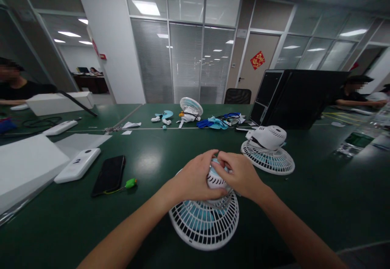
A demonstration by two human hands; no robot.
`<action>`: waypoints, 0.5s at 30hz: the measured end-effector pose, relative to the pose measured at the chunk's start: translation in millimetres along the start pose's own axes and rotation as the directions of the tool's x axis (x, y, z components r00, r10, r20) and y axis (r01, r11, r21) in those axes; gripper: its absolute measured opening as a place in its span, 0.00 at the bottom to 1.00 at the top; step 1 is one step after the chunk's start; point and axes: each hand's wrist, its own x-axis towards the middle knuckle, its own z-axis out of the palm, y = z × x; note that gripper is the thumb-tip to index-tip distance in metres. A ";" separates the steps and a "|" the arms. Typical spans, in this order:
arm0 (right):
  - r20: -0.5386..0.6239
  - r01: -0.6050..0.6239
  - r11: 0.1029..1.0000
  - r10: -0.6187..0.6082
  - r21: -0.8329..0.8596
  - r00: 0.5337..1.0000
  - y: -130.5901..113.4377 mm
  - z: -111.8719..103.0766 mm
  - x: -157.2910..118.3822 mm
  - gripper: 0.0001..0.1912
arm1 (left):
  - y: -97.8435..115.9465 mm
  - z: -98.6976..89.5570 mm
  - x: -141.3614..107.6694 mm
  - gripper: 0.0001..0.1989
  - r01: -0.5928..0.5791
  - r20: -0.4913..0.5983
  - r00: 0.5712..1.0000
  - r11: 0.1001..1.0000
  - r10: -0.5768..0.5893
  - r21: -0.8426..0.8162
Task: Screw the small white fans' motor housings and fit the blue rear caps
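A small white fan (210, 228) with light blue blades lies grille-down on the table before me. My left hand (196, 175) wraps round its white motor housing (215, 181), thumb along the lower side and fingers over the far side. My right hand (240, 173) is closed in a pinch at the top of the housing, beside a light blue part; what its fingertips grip is hidden. Beyond my right hand a second fan (269, 139) rests grille-down. Farther back stands a third fan (191, 108) with its grille tilted up.
On the left lie a black phone (109, 173) with a green tag (131, 183), a white power bank (77, 165) and a white box (27, 167). A black computer case (298, 96) and a bottle (353, 141) stand right. Blue gloves (213, 122) lie behind. People sit at both sides.
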 end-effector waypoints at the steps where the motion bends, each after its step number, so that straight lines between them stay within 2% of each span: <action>1: -0.009 0.016 1.000 -0.016 0.007 1.000 0.1 0.6 -2.1 0.13 | 1.8 -4.1 -0.8 0.43 -0.013 0.033 0.999 1.000 0.013 -0.006; 4: -0.029 0.096 0.995 -0.095 0.012 0.995 0.2 -1.1 -13.3 0.14 | 12.3 -10.1 -3.7 0.42 -0.050 0.073 0.996 0.997 0.054 -0.056; 7: -0.059 0.197 0.980 -0.197 -0.006 0.979 1.9 -9.8 -31.3 0.15 | 25.9 -2.8 -6.8 0.35 -0.075 0.123 0.988 0.988 0.092 -0.137; 9: -0.097 0.239 0.970 -0.242 -0.037 0.966 4.9 -18.3 -45.7 0.16 | 33.3 9.6 -9.8 0.34 -0.070 0.132 0.986 0.972 0.101 -0.224; 12: -0.174 0.260 0.959 -0.277 -0.111 0.945 13.2 -31.5 -69.2 0.18 | 41.5 37.5 -14.8 0.42 -0.034 0.080 0.994 0.923 0.069 -0.384; 15: -0.222 0.195 0.965 -0.232 -0.175 0.947 28.6 -41.5 -96.0 0.21 | 49.8 71.9 -14.4 0.44 -0.028 0.033 0.998 0.859 0.052 -0.511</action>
